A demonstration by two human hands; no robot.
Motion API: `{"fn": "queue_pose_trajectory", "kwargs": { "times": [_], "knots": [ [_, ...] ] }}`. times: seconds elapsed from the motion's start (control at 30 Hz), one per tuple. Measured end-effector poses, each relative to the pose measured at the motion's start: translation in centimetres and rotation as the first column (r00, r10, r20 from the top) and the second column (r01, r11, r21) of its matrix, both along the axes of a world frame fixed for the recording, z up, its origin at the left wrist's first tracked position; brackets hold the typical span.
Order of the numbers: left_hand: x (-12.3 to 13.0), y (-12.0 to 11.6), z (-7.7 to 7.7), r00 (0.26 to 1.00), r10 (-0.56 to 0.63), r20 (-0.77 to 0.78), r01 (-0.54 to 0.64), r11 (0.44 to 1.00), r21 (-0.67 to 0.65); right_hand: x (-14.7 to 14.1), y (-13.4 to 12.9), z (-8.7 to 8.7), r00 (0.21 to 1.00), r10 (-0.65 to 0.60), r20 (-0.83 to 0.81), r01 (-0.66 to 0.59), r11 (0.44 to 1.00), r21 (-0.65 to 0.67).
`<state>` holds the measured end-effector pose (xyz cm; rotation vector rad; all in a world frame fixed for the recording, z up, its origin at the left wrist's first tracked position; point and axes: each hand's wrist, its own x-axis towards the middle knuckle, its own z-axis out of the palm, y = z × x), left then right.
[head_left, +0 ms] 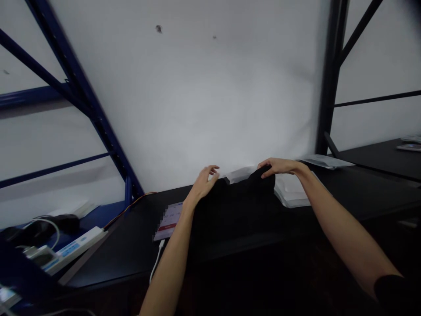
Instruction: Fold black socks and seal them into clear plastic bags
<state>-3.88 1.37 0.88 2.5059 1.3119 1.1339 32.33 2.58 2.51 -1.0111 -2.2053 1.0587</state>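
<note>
A piece of black cloth (248,186) lies on the black shelf top, and its edges are hard to tell from the dark surface. My right hand (276,166) pinches the cloth's raised right corner between thumb and fingers. At the cloth's upper left end is my left hand (205,181), fingers apart; whether it touches the fabric cannot be made out. Behind the cloth shows a whitish plastic sheet or bag (241,174). Beside my right forearm sits a stack of white plastic bags (291,189), partly covered by the arm.
Left of my left forearm lies a lit tablet (169,221) with a white cable (157,260). A power strip (77,248) rests further left near a blue rack post (98,118). Another clear bag (325,161) lies near the black post (329,79). A white wall (197,96) stands behind.
</note>
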Motion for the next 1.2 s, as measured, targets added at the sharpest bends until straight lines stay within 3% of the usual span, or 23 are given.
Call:
{"fn": "queue_pose_trajectory", "kwargs": {
  "times": [0.07,0.13,0.27,0.4,0.47,0.53,0.6,0.7,0.83,0.93,1.07,1.2],
  "knots": [
    [0.2,0.3,-0.5,0.989,-0.100,-0.105,0.082,0.984,-0.161,-0.1,-0.2,0.1,1.000,-0.012,0.007,0.011,1.000,0.015],
    [0.2,0.7,-1.1,0.976,-0.071,-0.207,0.027,0.978,-0.208,-0.1,-0.2,0.1,0.999,-0.030,0.027,0.029,0.999,0.036],
    [-0.6,1.4,-1.0,0.959,0.102,-0.266,-0.131,0.987,-0.094,0.4,0.4,-0.1,0.994,-0.067,0.084,0.063,0.997,0.053],
    [-1.3,1.0,0.4,0.957,0.254,-0.143,-0.237,0.963,0.127,0.7,1.4,-0.2,0.979,-0.167,0.116,0.150,0.978,0.144],
    [-1.3,0.4,1.2,0.947,0.321,-0.015,-0.305,0.915,0.265,0.5,1.6,0.0,0.953,-0.302,0.020,0.285,0.916,0.281],
    [-1.2,-0.2,1.8,0.931,0.344,0.124,-0.366,0.861,0.354,0.1,1.3,0.5,0.908,-0.383,-0.171,0.419,0.807,0.415],
    [-1.0,-1.0,2.5,0.915,0.322,0.241,-0.396,0.828,0.398,-0.3,0.7,1.1,0.860,-0.366,-0.356,0.504,0.718,0.480],
    [-0.9,-2.3,4.1,0.892,0.237,0.384,-0.402,0.803,0.440,-0.9,-0.5,1.9,0.787,-0.304,-0.537,0.577,0.671,0.465],
    [-0.7,-4.4,6.2,0.853,0.105,0.512,-0.401,0.760,0.512,-1.5,-1.5,2.5,0.680,-0.275,-0.679,0.632,0.690,0.353],
    [-0.6,-5.4,7.1,0.831,0.063,0.553,-0.392,0.771,0.501,-1.7,-1.7,2.7,0.650,-0.236,-0.722,0.593,0.752,0.288],
    [-0.8,-5.1,7.1,0.834,0.070,0.548,-0.361,0.819,0.446,-1.9,-1.8,2.8,0.645,-0.200,-0.737,0.520,0.822,0.232],
    [-1.1,-3.9,6.7,0.826,0.066,0.560,-0.339,0.852,0.400,-2.5,-1.4,2.6,0.649,-0.160,-0.744,0.515,0.813,0.274]
  ]
}}
